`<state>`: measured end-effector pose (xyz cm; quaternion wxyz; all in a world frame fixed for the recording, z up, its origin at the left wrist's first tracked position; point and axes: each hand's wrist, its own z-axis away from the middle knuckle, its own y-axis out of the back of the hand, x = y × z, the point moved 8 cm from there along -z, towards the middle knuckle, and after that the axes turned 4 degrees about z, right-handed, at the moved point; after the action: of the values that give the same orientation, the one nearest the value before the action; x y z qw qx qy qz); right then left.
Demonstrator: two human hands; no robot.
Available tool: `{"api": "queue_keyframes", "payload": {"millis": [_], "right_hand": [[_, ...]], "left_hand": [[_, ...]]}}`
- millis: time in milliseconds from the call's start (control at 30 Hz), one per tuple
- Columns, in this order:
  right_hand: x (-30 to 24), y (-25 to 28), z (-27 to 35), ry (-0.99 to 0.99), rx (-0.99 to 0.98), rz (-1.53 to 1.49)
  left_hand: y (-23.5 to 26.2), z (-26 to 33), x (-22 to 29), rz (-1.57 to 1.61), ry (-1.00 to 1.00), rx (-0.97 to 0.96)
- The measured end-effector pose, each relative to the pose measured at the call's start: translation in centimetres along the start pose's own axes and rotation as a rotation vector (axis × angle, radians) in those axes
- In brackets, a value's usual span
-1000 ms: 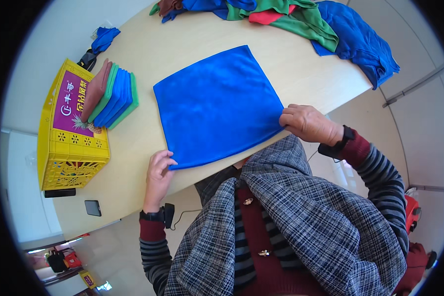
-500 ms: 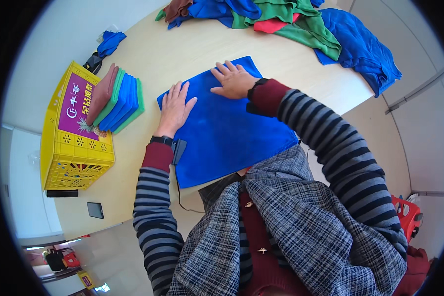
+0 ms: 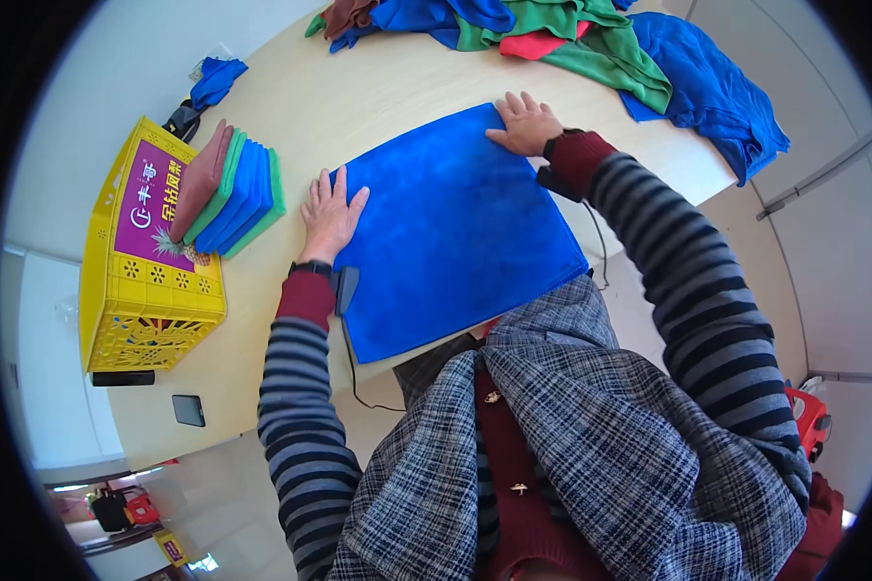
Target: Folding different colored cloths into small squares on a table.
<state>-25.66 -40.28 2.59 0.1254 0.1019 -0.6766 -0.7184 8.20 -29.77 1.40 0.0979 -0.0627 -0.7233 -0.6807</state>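
A blue cloth (image 3: 451, 232) lies spread flat on the pale table, its near edge reaching the table's front edge by my lap. My left hand (image 3: 329, 215) rests open at the cloth's left edge, fingers apart and pointing away from me. At the far right corner, my right hand (image 3: 527, 126) is open too, with its thumb side near the cloth's edge and its fingers over the bare tabletop. Neither hand grips anything. Each wrist wears a dark band with a small black device, and a cable hangs from it.
Folded brown, green and blue cloths (image 3: 237, 194) lean in a stack against a yellow plastic crate (image 3: 155, 290) on the left. A phone (image 3: 188, 411) lies near the front left. Loose blue, green, red and brown cloths (image 3: 601, 58) are heaped along the far side.
My right hand has slid from the cloth's upper middle out to its far right corner. My left hand has shifted slightly left to the edge. The cloth looks more squarely spread.
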Motion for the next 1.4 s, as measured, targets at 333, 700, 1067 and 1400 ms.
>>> {"api": "queue_keyframes", "payload": {"millis": [333,700,1067,1400], "right_hand": [[-7.0,-0.6,12.9,0.315,0.192,-0.106],[-4.1,-0.4,22.0,0.148,0.198,-0.17],[-2.6,-1.1,22.6,0.079,0.392,-0.15],[-2.5,-1.1,22.0,0.071,0.375,-0.153]], "left_hand": [[1.5,16.2,5.1,0.012,-0.292,-0.054],[3.6,20.5,3.5,0.067,-0.328,-0.167],[2.1,23.3,4.2,0.123,-0.511,-0.057],[1.1,23.5,4.0,-0.02,-0.555,0.002]]}}
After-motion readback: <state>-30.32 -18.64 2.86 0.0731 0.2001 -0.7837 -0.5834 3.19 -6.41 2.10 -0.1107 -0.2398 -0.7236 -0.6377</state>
